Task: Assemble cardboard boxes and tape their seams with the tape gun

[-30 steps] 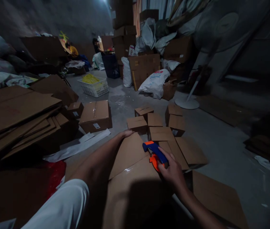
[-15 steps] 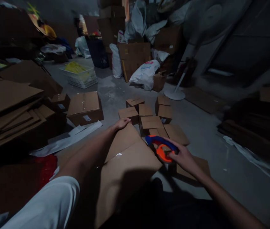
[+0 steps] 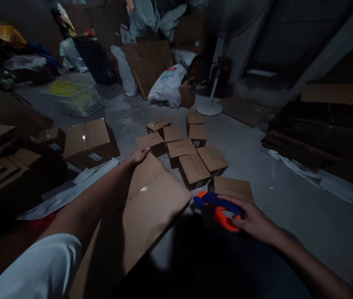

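Observation:
A large cardboard box [image 3: 151, 203] is tilted in front of me, with a shiny strip of clear tape along the seam of its top. My left hand [image 3: 140, 155] grips its far corner, fingers curled over the edge. To the right, my right hand [image 3: 253, 218] is wrapped round a blue and orange tape dispenser [image 3: 218, 201]. The front of the dispenser points left, close to the box's right corner. Dark shadow hides the near side of the box and the dispenser's underside.
Several small closed boxes [image 3: 181, 148] stand on the floor beyond. A larger taped box [image 3: 88, 136] and a white basket [image 3: 79, 101] are at left. Flattened cardboard is stacked on both sides. A standing fan [image 3: 209, 109], sacks [image 3: 167, 86] and people are further back.
The view has swung right, so the background shifts left. My right hand has drawn the tape dispenser back from the box's edge, towards me. My left hand keeps hold of the corner.

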The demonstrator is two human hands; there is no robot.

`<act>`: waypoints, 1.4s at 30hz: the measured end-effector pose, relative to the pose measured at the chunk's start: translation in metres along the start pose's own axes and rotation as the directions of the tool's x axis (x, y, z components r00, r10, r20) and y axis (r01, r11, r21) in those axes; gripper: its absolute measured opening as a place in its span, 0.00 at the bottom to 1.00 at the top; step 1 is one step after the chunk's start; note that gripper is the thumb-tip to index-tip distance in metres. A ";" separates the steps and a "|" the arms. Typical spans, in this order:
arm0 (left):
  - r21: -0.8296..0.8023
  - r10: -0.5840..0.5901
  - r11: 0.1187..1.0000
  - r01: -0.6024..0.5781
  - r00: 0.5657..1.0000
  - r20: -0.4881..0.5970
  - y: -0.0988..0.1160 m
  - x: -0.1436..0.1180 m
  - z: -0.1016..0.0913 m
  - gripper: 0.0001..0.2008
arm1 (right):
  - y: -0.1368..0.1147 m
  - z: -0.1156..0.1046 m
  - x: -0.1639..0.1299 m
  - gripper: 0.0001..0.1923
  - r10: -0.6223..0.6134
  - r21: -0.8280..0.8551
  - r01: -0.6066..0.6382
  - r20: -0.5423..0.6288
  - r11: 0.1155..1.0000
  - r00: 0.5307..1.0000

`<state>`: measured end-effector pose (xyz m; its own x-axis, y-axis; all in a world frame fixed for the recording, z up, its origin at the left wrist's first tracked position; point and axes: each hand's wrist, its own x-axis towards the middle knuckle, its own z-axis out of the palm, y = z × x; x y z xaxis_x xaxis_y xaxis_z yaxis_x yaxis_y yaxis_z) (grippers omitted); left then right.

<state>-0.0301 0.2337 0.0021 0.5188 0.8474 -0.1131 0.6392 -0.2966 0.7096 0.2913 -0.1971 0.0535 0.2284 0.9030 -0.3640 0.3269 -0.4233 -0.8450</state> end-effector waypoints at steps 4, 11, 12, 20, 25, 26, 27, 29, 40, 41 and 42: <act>0.259 0.057 0.965 -0.034 0.995 -0.082 0.034 -0.021 0.000 0.19 | 0.000 -0.001 0.003 0.39 -0.124 -0.073 0.124 0.011 0.990 0.992; 0.321 0.511 0.704 -0.634 0.766 0.391 0.118 -0.122 0.095 0.19 | -0.004 -0.004 0.002 0.40 -0.216 -0.195 0.234 0.108 0.952 0.970; 0.300 0.546 0.644 -0.703 0.698 0.463 0.123 -0.136 0.110 0.20 | -0.002 -0.006 0.000 0.40 -0.234 -0.197 0.252 0.110 0.947 0.966; 0.302 0.603 0.534 -0.789 0.607 0.518 0.121 -0.153 0.133 0.18 | -0.001 -0.005 -0.010 0.32 -0.293 -0.467 0.293 0.074 0.834 0.953; 0.411 0.591 0.398 -0.820 0.572 0.569 0.128 -0.155 0.134 0.14 | -0.031 0.022 0.001 0.22 -0.271 -0.737 0.582 0.516 0.343 0.813; 0.430 0.580 0.370 -0.823 0.567 0.585 0.129 -0.156 0.135 0.13 | -0.038 0.023 0.002 0.24 -0.310 -0.705 0.614 0.530 0.355 0.789; 0.438 0.574 0.350 -0.828 0.559 0.598 0.129 -0.157 0.136 0.12 | -0.046 0.020 0.002 0.26 -0.379 -0.656 0.626 0.499 0.422 0.779; 0.407 0.585 0.341 -0.848 0.530 0.614 0.128 -0.158 0.135 0.13 | -0.057 0.009 -0.001 0.28 -0.482 -0.476 0.625 0.398 0.619 0.781; 0.284 0.383 0.759 -0.586 0.754 0.534 0.109 -0.094 0.101 0.27 | -0.016 -0.042 0.000 0.27 -0.370 0.127 0.348 0.370 0.929 0.852; 0.412 0.309 0.758 -0.506 0.835 0.456 0.099 -0.083 0.088 0.28 | -0.011 -0.040 0.001 0.27 -0.362 0.106 0.348 0.358 0.931 0.861; 0.508 0.245 0.761 -0.403 0.904 0.351 0.088 -0.072 0.071 0.28 | -0.007 -0.038 0.002 0.27 -0.352 0.086 0.345 0.352 0.935 0.867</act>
<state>0.0288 0.1157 0.0233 0.8246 0.5389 -0.1721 0.5656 -0.7914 0.2318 0.3243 -0.1949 0.0732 -0.2397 0.9583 -0.1557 0.3055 -0.0777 -0.9490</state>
